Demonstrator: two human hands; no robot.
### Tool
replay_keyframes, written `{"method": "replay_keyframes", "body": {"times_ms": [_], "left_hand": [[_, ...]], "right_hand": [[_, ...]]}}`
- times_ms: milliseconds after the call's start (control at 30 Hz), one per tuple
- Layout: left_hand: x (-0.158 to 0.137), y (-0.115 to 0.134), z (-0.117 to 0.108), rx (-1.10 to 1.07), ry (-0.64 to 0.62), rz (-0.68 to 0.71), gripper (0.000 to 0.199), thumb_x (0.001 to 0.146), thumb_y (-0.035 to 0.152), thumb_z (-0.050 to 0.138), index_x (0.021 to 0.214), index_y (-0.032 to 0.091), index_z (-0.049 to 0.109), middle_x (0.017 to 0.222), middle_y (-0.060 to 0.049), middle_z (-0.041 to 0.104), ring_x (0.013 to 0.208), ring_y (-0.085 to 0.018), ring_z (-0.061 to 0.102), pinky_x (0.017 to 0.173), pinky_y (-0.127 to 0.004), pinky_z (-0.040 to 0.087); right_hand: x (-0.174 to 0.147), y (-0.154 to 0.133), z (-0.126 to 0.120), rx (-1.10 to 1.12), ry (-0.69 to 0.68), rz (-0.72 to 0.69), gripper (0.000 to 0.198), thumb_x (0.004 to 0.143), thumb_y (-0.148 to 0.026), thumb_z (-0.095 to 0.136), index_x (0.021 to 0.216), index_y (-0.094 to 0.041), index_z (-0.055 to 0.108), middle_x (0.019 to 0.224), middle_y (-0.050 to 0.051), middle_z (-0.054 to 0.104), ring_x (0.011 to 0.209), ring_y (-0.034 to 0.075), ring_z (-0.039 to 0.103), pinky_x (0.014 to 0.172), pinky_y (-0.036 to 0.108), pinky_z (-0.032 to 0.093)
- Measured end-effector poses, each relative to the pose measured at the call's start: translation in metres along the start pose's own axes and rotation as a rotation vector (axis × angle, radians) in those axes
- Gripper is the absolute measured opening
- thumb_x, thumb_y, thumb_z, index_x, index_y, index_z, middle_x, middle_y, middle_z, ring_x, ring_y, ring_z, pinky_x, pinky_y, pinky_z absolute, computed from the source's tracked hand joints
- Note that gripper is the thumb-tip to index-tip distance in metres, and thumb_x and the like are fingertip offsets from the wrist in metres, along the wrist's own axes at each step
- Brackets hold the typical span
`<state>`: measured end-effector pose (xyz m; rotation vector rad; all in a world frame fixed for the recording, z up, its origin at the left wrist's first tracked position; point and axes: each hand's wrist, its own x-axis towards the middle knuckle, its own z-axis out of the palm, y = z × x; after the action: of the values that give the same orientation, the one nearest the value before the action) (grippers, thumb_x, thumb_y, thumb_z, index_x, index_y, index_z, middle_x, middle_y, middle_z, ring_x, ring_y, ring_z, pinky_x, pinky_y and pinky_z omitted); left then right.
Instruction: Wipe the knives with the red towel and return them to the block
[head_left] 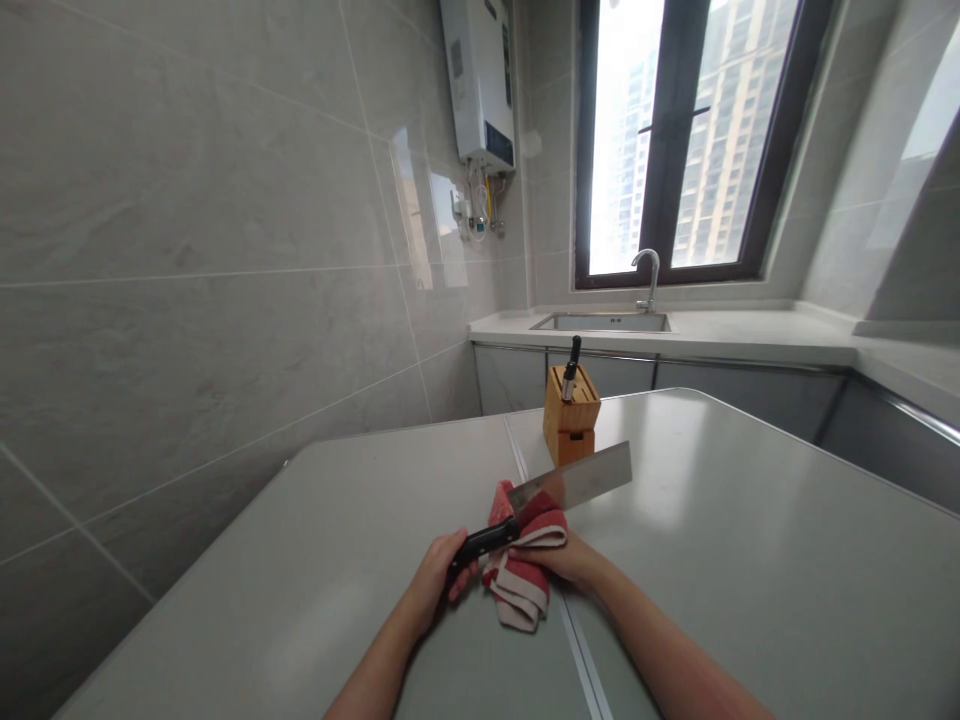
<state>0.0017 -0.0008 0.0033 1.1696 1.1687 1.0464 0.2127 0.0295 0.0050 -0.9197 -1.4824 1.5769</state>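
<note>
My left hand (pixel 439 575) is closed around the black handle of a cleaver (pixel 596 476), whose wide blade points away to the right. A red cloth with white stripes (pixel 521 592) is bunched in my right hand (pixel 566 560), with fingers partly hidden by its folds. The cloth lies against the blade near the handle, wrapped about its lower edge. Just beyond the blade stands a wooden knife block (pixel 571 412) with one black-handled tool (pixel 572 368) upright in its top.
The pale table (pixel 375 510) has a seam running down its middle. Behind it are a counter (pixel 750 320) with a sink (pixel 600 322) and faucet (pixel 652 275). A water heater (pixel 480 85) hangs on the tiled wall, left of a window (pixel 675 150).
</note>
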Motion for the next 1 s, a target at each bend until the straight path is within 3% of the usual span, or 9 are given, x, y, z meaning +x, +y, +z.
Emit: {"method": "replay_keyframes", "body": {"times_ms": [1000], "left_hand": [[-0.0013,0.0042,0.0012,0.035,-0.034,0.042,0.05,0.078,0.059,0.05,0.059,0.013,0.054,0.042,0.005,0.045,0.031,-0.004,0.032,0.033,-0.017,0.019]], "right_hand": [[0.0,0.0014,-0.0002,-0.034,0.067,0.007,0.053,0.049,-0.045,0.082,0.092,-0.017,0.07,0.096,0.009,0.072,0.1,0.031,0.061,0.094,0.048,0.045]]}}
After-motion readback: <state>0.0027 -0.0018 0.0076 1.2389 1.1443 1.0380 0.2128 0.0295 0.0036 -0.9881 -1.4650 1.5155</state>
